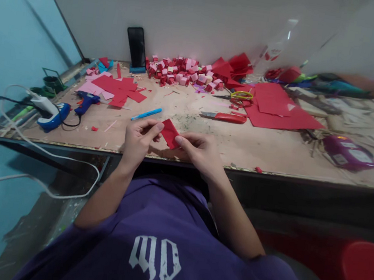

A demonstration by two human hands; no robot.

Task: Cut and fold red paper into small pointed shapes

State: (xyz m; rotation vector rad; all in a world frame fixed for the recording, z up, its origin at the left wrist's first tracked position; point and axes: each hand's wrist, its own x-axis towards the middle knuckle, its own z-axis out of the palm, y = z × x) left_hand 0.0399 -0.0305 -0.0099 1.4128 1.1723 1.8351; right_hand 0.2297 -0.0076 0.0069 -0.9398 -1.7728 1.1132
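A small red paper piece (170,132) is held between both my hands just above the near edge of the wooden table (269,144). My left hand (139,139) pinches its left side with thumb and fingers closed. Gripping the right side is my right hand (200,150), its fingers curled. A blue pen (146,114) lies just beyond my left hand.
A blue glue gun (86,100) and cabled tool (51,113) lie at the left. Red paper sheets (277,107), scissors (239,96) and a red cutter (226,116) sit to the right. Several small red and pink folded pieces (182,71) and a phone (137,46) stand at the back.
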